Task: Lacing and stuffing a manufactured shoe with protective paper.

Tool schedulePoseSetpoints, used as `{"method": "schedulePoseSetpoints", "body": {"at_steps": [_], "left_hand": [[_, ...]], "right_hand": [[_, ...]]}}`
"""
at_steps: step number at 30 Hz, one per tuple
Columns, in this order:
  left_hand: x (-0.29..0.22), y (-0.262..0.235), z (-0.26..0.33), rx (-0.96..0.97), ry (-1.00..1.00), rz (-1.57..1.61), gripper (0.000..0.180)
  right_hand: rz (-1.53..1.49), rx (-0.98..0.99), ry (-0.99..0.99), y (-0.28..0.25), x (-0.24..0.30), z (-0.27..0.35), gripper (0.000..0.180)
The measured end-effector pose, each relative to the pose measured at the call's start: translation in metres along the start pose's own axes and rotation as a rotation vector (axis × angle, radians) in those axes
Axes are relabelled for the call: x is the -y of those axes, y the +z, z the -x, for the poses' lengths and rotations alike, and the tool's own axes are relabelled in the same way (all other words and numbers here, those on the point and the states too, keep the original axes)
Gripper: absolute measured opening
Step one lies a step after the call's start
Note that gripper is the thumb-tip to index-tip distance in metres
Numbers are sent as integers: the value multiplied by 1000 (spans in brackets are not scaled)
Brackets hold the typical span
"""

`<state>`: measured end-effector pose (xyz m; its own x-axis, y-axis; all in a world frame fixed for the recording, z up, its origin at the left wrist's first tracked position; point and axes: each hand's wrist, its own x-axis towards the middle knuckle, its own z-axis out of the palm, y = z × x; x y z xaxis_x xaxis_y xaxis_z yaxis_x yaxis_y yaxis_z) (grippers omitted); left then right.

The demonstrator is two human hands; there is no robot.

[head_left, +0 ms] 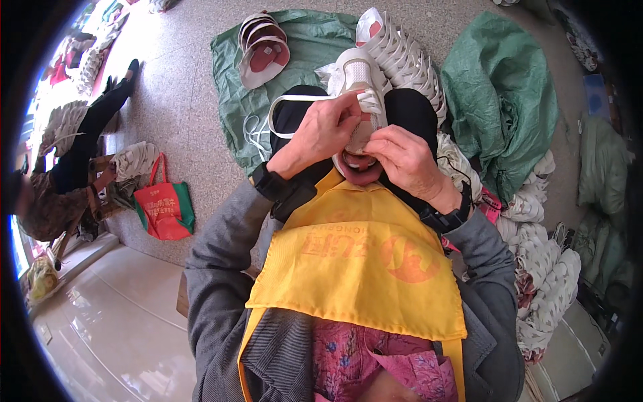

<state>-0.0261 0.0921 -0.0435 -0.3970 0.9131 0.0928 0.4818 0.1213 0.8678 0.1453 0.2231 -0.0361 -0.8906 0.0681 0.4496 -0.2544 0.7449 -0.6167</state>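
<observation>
A white sneaker point(357, 72) with a pink lining rests on my lap, toe pointing away from me. My left hand point(323, 130) pinches a white shoelace point(284, 102) at the sneaker's eyelets; the lace loops out to the left. My right hand point(402, 155) grips the sneaker's tongue and opening from the right side. Both wrists wear black bands. A yellow apron point(365, 261) covers my front below the shoe.
A row of white sneakers point(408, 57) and a stack of pink-lined insoles point(264, 47) lie on a green sack point(308, 40). Another green sack point(502, 94) sits right, above a pile of white shoe uppers point(542, 268). A red-green bag point(164, 208) and a seated person point(74, 161) are left.
</observation>
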Motion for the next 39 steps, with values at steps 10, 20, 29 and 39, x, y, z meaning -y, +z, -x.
{"method": "schedulePoseSetpoints", "body": {"at_steps": [10,20,29,39], "left_hand": [[13,15,0,-130,-55,-87,11],[-1,15,2,-199,-186,-128,19],[-2,17,2,-215,-194,-171,20],[-1,19,3,-248,-151,-201,20]], "right_hand": [[-25,17,99,0,2,4,15],[192,-13,124,2,-6,-29,11],[398,243,166,-2,-18,-50,7],[479,345,146,0,-24,-56,7]]}}
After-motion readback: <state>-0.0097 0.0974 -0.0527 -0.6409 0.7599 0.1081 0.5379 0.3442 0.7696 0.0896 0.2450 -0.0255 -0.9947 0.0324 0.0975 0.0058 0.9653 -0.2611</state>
